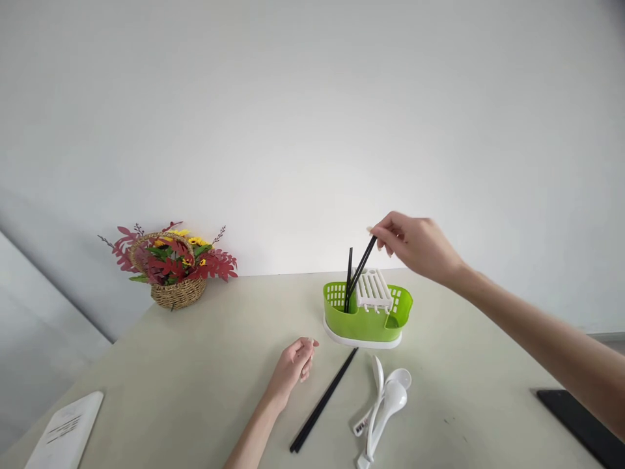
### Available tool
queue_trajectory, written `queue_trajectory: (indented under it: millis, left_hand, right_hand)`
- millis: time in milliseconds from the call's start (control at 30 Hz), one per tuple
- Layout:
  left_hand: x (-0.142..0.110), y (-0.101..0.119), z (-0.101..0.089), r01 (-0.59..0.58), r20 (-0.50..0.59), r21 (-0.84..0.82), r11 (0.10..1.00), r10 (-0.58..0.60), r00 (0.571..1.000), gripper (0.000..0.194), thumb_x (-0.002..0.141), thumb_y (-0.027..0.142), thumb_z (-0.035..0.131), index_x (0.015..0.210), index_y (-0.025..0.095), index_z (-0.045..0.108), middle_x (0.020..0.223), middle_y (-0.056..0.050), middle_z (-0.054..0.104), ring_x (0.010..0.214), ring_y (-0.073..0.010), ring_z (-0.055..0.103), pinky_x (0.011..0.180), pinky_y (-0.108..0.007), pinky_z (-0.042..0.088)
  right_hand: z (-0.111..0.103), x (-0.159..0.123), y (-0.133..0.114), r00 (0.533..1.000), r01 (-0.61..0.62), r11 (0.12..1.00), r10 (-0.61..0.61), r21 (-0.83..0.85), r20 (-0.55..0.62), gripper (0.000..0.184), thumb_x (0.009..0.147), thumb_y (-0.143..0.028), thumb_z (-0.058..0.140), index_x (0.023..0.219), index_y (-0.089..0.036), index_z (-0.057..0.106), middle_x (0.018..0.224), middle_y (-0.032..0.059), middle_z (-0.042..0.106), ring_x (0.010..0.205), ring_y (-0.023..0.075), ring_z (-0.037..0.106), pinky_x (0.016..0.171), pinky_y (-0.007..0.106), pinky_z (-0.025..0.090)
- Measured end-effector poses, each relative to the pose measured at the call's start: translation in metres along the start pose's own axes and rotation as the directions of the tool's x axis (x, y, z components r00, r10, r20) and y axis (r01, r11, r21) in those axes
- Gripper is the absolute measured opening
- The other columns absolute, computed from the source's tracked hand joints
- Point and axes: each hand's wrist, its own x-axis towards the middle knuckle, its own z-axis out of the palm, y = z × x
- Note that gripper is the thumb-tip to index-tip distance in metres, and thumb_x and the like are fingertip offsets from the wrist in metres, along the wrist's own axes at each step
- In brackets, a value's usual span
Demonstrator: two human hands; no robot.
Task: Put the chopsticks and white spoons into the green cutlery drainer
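Note:
My right hand [407,241] pinches the upper ends of black chopsticks [362,266], tilted with their lower ends inside the left compartment of a green cutlery holder [364,322]. Other black chopsticks [349,277] stand almost upright in that same compartment. A white slatted rack with small hooks [375,290] spans the holder's middle. My left hand [294,365] rests on the table in front of the holder, fingers curled and apparently holding nothing. Beside it lies another pair of black chopsticks [322,404]. Several white spoons [390,397] are piled to the right of that pair.
A wicker basket [180,293] of artificial flowers stands at the back left of the table [195,384]. At the front left lies a white flat object [66,430] with dark marks. A black flat object [581,420] lies at the right edge, and a wall rises behind.

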Motion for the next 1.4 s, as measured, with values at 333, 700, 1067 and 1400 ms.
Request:
queue_trajectory:
  millis: [333,700,1067,1400]
  left_hand:
    - [0.003,-0.007,-0.001,-0.003,0.036,0.056,0.998,0.001,0.999,0.06,0.084,0.074,0.065,0.096,0.016,0.059,0.065,0.008,0.039,0.054,-0.0078,0.029,0.05,-0.023,0.025]
    - [0.006,-0.015,-0.004,-0.014,0.088,0.135,0.991,0.002,0.996,0.054,0.088,0.072,0.062,0.094,0.018,0.058,0.062,0.01,0.034,0.052,-0.0079,0.026,0.048,-0.024,0.022]
    - [-0.006,-0.004,0.001,-0.123,0.169,0.374,0.919,0.063,0.984,0.04,0.094,0.057,0.062,0.094,0.018,0.062,0.072,0.004,0.05,0.06,-0.0093,0.041,0.056,-0.022,0.032]
    - [-0.018,-0.015,0.018,-0.355,0.285,0.786,0.506,0.212,0.935,0.03,0.078,0.034,0.078,0.101,0.023,0.063,0.085,0.001,0.065,0.075,-0.0163,0.06,0.071,-0.027,0.043]
  right_hand:
    - [0.072,0.01,0.039,0.96,-0.044,0.997,0.024,0.066,0.28,0.035,0.1,-0.049,0.054,0.08,-0.024,0.068,0.069,-0.0025,0.074,0.058,0.0135,0.062,0.063,0.027,0.045]
    - [0.095,0.04,0.063,0.915,-0.182,0.982,0.15,0.052,0.374,0.029,0.101,-0.043,0.056,0.089,-0.02,0.069,0.081,0.0039,0.08,0.053,0.0122,0.07,0.049,0.023,0.05]
    - [0.083,0.017,0.046,0.941,-0.202,0.979,0.197,-0.008,0.275,0.025,0.101,-0.031,0.053,0.122,-0.024,0.064,0.103,0.0011,0.08,0.064,0.0123,0.075,0.055,0.023,0.053]
    - [0.05,-0.088,0.004,0.815,0.203,0.979,-0.185,0.028,0.549,0.029,0.107,-0.035,0.04,0.105,-0.026,0.068,0.087,0.0019,0.077,0.066,0.016,0.07,0.061,0.028,0.047]
